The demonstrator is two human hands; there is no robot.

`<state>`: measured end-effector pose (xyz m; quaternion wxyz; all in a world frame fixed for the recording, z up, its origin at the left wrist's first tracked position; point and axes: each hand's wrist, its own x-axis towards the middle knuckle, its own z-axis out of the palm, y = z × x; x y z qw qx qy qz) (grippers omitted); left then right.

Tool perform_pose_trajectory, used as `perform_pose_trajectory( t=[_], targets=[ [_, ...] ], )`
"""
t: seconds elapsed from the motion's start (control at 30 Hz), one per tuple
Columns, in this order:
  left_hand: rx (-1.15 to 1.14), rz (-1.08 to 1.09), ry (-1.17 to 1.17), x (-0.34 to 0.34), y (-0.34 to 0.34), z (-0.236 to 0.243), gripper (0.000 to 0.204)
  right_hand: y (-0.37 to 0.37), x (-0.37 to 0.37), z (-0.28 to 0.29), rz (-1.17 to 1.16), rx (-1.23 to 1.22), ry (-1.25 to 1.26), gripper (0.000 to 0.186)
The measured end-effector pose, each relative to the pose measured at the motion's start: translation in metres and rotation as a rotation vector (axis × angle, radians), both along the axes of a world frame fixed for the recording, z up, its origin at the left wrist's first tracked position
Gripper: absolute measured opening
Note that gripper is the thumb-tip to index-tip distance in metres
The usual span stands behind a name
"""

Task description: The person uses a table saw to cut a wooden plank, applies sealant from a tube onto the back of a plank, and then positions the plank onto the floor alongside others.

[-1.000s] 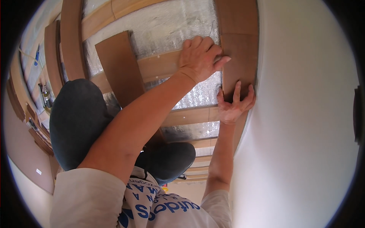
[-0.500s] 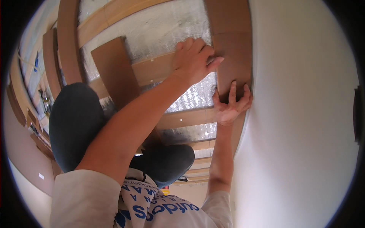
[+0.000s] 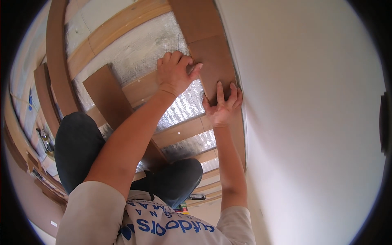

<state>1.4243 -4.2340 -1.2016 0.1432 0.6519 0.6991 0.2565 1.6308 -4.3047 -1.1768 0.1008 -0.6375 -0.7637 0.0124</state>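
A brown floorboard (image 3: 211, 61) lies along the foot of the white wall, across wooden battens (image 3: 141, 87). At its near end my right hand (image 3: 221, 107) grips it, thumb at the left edge and fingers spread over the top and the wall side. My left hand (image 3: 175, 72) is closed at the board's left edge, its thumb on the top and its other fingers curled beside the edge. How far those fingers reach under the board is hidden. A second brown board (image 3: 198, 18) meets it end to end at a thin seam.
Silvery foil sheeting (image 3: 183, 104) shows between the battens. A loose brown board (image 3: 108, 96) lies across them by my knee (image 3: 79, 143). Long brown boards (image 3: 61, 61) lie at the left, with small tools (image 3: 45, 141) beyond. The white wall (image 3: 302, 114) closes off the right.
My view has shifted, so the boards and both hands now appear farther left. Both hands keep nearly the same hold on the floorboard.
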Motion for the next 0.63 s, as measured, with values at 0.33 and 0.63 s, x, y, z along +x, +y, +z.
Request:
perform_pose_trajectory(
  t=[0.33, 0.63],
  targets=[
    [-0.038, 0.096, -0.305, -0.004, 0.007, 0.013, 0.019, -0.001, 0.005, -0.007, -0.013, 0.044, 0.023, 0.065],
    [-0.192, 0.197, -1.219, -0.001, 0.024, 0.027, 0.08, -0.005, -0.001, -0.008, -0.023, 0.026, -0.003, 0.068]
  ],
)
